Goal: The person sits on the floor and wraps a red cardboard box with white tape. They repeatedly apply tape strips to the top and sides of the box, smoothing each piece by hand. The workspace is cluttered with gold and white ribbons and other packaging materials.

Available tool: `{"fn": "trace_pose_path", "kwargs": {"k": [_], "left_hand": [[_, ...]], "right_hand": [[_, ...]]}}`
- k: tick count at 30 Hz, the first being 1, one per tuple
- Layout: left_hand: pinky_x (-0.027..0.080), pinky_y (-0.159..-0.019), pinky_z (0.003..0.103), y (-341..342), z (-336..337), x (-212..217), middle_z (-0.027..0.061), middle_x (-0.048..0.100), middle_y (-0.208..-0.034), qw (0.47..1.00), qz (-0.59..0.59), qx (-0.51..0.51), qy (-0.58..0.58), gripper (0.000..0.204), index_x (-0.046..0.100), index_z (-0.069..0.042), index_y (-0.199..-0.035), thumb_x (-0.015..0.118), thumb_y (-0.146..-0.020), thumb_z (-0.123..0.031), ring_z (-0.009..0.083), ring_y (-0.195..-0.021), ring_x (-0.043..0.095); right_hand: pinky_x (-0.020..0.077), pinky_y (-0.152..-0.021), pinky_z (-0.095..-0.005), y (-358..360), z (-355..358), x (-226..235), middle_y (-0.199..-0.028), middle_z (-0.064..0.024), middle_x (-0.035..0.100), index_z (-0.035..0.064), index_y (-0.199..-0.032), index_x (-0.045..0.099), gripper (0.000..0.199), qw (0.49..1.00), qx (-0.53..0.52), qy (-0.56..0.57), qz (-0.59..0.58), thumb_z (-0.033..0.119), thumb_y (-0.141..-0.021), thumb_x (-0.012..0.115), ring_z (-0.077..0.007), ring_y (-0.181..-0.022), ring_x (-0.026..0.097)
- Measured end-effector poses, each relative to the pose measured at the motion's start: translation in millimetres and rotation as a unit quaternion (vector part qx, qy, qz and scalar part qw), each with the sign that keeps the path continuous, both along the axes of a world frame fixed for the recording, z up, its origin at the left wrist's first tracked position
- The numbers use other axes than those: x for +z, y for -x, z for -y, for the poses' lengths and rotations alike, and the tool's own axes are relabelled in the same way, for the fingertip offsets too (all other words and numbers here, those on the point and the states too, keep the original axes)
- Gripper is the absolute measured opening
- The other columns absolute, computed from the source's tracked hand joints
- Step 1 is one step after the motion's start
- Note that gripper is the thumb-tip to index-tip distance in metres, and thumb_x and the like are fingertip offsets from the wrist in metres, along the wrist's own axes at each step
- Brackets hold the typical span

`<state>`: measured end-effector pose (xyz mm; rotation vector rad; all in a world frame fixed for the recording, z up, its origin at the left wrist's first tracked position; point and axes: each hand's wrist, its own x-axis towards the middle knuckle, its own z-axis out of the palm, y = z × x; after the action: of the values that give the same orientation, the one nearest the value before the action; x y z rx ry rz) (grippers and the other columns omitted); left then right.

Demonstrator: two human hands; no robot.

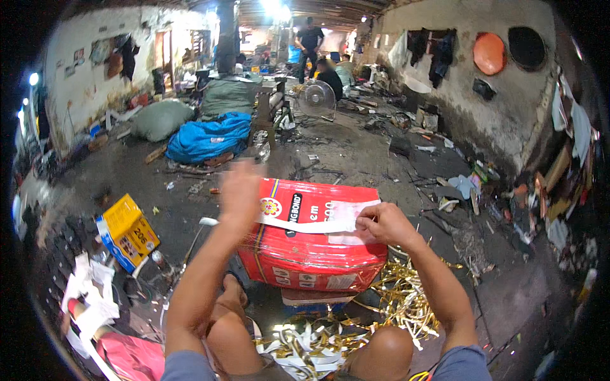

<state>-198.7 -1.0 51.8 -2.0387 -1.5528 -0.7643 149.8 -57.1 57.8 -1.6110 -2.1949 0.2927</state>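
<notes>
I see the right hand (381,223) pinching a white paper strip (305,223) lying across the red box (311,254). The blurry left hand (240,190) looks open, maybe. A hard tug could rip it.

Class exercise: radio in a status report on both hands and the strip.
Left hand raised, blurred. Right hand pinching white strip on red package. Gold scraps below; nothing blocking.

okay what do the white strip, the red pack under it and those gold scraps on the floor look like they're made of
White strip: looks like paper, matte, bending softly between the left hand and right hand.
Red pack: glossy plastic wrap, judging by the sheen and wrinkles; what is inside cannot be seen.
Gold scraps: shiny, metallic-looking foil or foil-faced paper, curled in thin strips; which of the two is unclear.
</notes>
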Motion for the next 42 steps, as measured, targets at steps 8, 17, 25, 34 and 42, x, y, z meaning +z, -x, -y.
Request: {"fn": "trace_pose_path", "kwargs": {"k": [8, 17, 25, 34, 42], "left_hand": [[0.055, -0.079, 0.044, -170.9, 29.9, -52.4, 0.0186, 0.070, -0.095, 0.796, 0.371, -0.415, 0.238, 0.027, 0.069, 0.001, -0.106, 0.075, -0.088, -0.019, 0.0345, -0.087, 0.070], [0.055, -0.076, 0.044, -174.6, 31.5, -65.6, 0.0159, 0.067, -0.096, 0.827, 0.304, -0.447, 0.153, 0.014, 0.075, -0.003, -0.095, 0.071, -0.090, -0.015, 0.0350, -0.087, 0.069], [0.055, -0.072, 0.039, -167.6, 26.8, -62.0, 0.0145, 0.068, -0.092, 0.783, 0.369, -0.433, 0.251, 0.017, 0.077, -0.002, -0.093, 0.078, -0.085, -0.017, 0.0269, -0.081, 0.070], [0.054, -0.077, 0.038, -174.8, 17.8, -68.6, 0.0146, 0.070, -0.090, 0.783, 0.356, -0.451, 0.239, 0.018, 0.078, -0.002, -0.094, 0.077, -0.086, -0.018, 0.0262, -0.085, 0.068], [0.053, -0.073, 0.037, -170.2, 21.4, -62.3, 0.0144, 0.070, -0.089, 0.764, 0.397, -0.424, 0.283, 0.019, 0.077, 0.000, -0.091, 0.076, -0.085, -0.018, 0.0237, -0.081, 0.068]], "right_hand": [[0.0568, -0.081, -0.0443, 1.1, 19.1, -4.1, -0.092, -0.0132, 0.076, 0.0104, -0.095, 0.077, 0.024, 0.992, -0.103, -0.068, -0.016, 0.030, -0.083, 0.079, -0.0334, -0.087, 0.074], [0.0546, -0.076, -0.0417, -15.1, 38.0, -12.4, -0.094, -0.0088, 0.068, 0.0102, -0.097, 0.080, 0.016, 0.989, -0.042, -0.138, -0.013, 0.022, -0.088, 0.078, -0.0306, -0.084, 0.070], [0.0538, -0.074, -0.0374, -22.1, 35.1, 4.5, -0.095, -0.0106, 0.063, 0.0054, -0.099, 0.080, 0.019, 0.996, 0.041, -0.055, -0.057, 0.019, -0.086, 0.079, -0.0246, -0.082, 0.067], [0.0476, -0.064, -0.0304, -28.2, 32.7, -11.4, -0.091, -0.0053, 0.056, 0.0042, -0.098, 0.081, 0.018, 0.989, 0.023, -0.097, -0.109, 0.015, -0.084, 0.082, -0.0132, -0.072, 0.058], [0.0473, -0.068, -0.0330, -26.6, 23.8, -32.9, -0.088, -0.0057, 0.060, 0.0045, -0.091, 0.081, 0.018, 0.975, -0.051, -0.098, -0.191, 0.019, -0.081, 0.083, -0.0168, -0.076, 0.057]]}}
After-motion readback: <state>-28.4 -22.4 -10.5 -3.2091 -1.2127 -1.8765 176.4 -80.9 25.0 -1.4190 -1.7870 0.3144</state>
